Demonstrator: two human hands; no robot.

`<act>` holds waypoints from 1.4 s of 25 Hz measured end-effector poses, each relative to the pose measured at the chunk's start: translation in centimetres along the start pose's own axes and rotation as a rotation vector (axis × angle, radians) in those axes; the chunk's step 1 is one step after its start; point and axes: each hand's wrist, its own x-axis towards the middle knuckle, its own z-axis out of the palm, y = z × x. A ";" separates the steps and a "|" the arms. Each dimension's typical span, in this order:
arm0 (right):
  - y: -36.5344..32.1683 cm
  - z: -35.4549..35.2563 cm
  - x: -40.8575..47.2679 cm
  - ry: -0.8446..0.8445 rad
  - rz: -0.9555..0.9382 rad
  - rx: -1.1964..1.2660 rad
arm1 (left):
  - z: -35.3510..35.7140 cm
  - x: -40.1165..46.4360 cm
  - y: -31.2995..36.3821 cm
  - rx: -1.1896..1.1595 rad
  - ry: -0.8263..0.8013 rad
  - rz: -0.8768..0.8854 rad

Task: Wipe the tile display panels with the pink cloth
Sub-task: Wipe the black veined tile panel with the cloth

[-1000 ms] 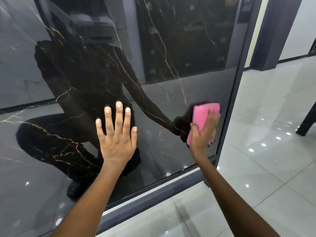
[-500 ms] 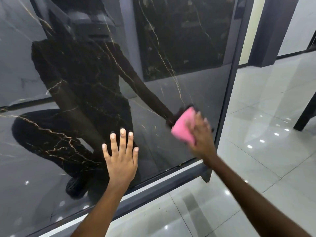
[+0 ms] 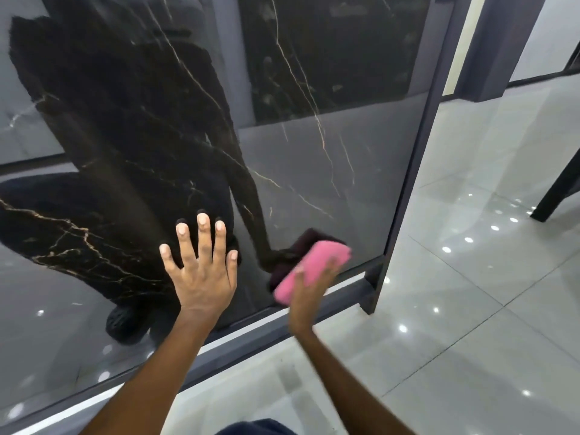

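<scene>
While wiping: the pink cloth [image 3: 312, 267] is kept flat on the tile panel [image 3: 329, 171].
Right hand [image 3: 309, 288]: fingers are curled round the cloth.
Left hand [image 3: 202, 268]: fingers are spread flat, bracing.

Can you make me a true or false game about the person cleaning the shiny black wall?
1. The pink cloth is in the right hand. True.
2. The left hand is a fist. False: it lies flat on the tile panel with its fingers spread.
3. The cloth is near the panel's top. False: it is near the bottom right corner.
4. The floor is shiny and pale. True.
</scene>
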 end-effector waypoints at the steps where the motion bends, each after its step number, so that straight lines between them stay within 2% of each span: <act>1: -0.2 1.2 -3.6 -0.129 -0.163 -0.108 | -0.1 0.0 -0.1 0.001 -0.007 -0.010; 3: -1.0 1.2 -5.2 -0.280 -0.408 -0.185 | -0.3 0.1 -0.1 -0.021 -0.010 -0.018; 5: -1.7 -0.8 1.1 -0.121 -0.455 -0.105 | -0.3 0.2 0.1 -0.010 0.001 -0.003; 7: -3.2 -4.3 8.6 0.069 -0.363 -0.082 | -0.1 0.4 0.0 0.023 0.014 0.005; 10: -3.0 -8.1 13.6 0.079 -0.297 -0.128 | 0.4 0.1 0.0 0.068 0.026 0.008; 12: -1.7 -8.1 12.6 0.132 -0.208 0.004 | 0.6 -0.1 0.1 0.062 0.038 0.012; 14: -1.1 -4.9 9.6 0.298 0.101 0.157 | 0.5 -0.1 0.2 0.065 0.049 0.002; 16: -1.7 -1.1 4.2 0.317 0.249 0.163 | 0.5 0.1 0.2 0.058 0.041 -0.009; 18: -1.8 1.1 -1.5 0.123 0.138 0.123 | -0.4 0.6 0.4 0.042 -0.001 -0.025; 20: -0.7 0.3 -2.9 -0.045 -0.013 0.023 | -1.9 0.5 0.5 -0.066 -0.084 -0.025; 22: 0.2 -1.6 1.2 -0.046 -0.121 -0.045 | -4.3 0.0 -0.9 -0.201 -0.114 -0.043; 23: -0.4 -2.5 3.6 0.004 -0.145 -0.059 | -5.5 0.0 -2.4 -0.229 -0.074 -0.108; 26: -6.6 -2.2 6.3 0.095 -0.324 -0.079 | -6.7 1.5 -9.0 -0.132 0.090 -0.418; 27: -9.2 -0.8 5.2 0.060 -0.463 -0.150 | -6.5 2.1 -10.6 -0.083 0.112 -0.468; 29: -12.2 2.1 1.9 -0.112 -0.920 -0.393 | -5.8 2.5 -12.2 0.013 0.113 -0.446; 31: -10.5 3.3 -0.1 -0.284 -1.410 -0.611 | -5.3 2.0 -12.6 0.044 0.120 -0.407; 32: -9.1 2.7 0.2 -0.301 -1.544 -0.697 | -5.2 1.7 -12.6 0.039 0.119 -0.402; 33: -8.5 1.7 1.2 -0.268 -1.549 -0.732 | -5.2 1.5 -12.7 0.040 0.116 -0.392; 34: -9.1 0.7 2.4 -0.187 -1.430 -0.697 | -5.3 1.4 -12.9 0.049 0.115 -0.380; 35: -11.0 0.2 3.5 -0.064 -1.232 -0.601 | -5.4 1.5 -13.1 0.058 0.112 -0.368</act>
